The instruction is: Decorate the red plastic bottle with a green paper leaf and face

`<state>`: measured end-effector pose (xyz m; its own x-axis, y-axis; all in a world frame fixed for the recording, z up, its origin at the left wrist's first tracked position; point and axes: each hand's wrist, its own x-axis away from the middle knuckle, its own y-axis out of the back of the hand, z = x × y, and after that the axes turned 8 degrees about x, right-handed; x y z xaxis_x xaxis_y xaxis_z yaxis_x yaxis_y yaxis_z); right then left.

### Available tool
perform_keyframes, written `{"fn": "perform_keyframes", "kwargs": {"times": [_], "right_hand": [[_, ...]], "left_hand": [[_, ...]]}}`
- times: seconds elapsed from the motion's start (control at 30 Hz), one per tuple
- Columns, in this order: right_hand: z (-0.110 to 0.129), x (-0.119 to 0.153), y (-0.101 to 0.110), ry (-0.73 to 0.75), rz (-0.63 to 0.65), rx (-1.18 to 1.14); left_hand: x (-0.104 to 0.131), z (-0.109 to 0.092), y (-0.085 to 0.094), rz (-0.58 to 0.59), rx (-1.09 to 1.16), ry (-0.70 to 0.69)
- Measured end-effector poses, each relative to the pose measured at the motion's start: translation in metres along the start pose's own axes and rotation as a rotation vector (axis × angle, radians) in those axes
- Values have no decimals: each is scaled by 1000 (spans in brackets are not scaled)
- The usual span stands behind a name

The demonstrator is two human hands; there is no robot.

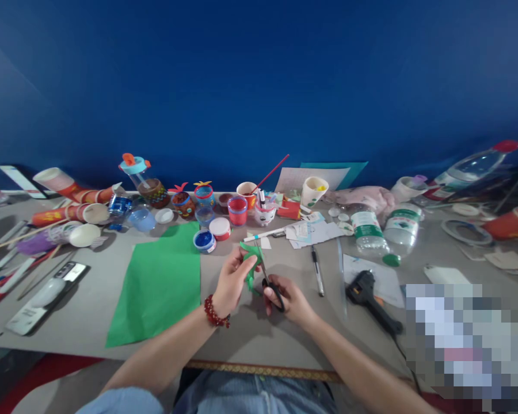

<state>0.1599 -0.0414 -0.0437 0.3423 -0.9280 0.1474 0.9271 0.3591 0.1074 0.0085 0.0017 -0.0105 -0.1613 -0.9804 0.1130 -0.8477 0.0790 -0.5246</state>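
Green paper piece [254, 250] is held above the counter [259, 345], in front of the person and to the right of a large green sheet [166, 287]. The left hand [232, 277] is closed on it, thumb pressed against the fingers. The right hand [294, 302] is curled around the black handles of the scissors [266, 282], whose blades point away from the person and meet the paper at its right side. Whether they are biting into it at this instant is too small to tell.

As for progress, the piece is separate from the sheet, and its uneven outline, with narrow bits hanging below the thumb, suggests that some shaping cuts are done. Judging by the blades at the paper, cutting is under way rather than finished; how much is left cannot be told, since the fingers cover part of the outline. The large sheet lies flat, with plenty of green left on it. A pen [316, 273] and a glue gun [373, 302] lie on the counter to the right, not in either hand.
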Motion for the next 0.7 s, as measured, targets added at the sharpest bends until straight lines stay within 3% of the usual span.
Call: {"fn": "perform_keyframes", "kwargs": {"times": [0.7], "right_hand": [[-2, 1, 0, 2, -12, 57]], "left_hand": [[0, -2, -2, 3, 18, 7]]}}
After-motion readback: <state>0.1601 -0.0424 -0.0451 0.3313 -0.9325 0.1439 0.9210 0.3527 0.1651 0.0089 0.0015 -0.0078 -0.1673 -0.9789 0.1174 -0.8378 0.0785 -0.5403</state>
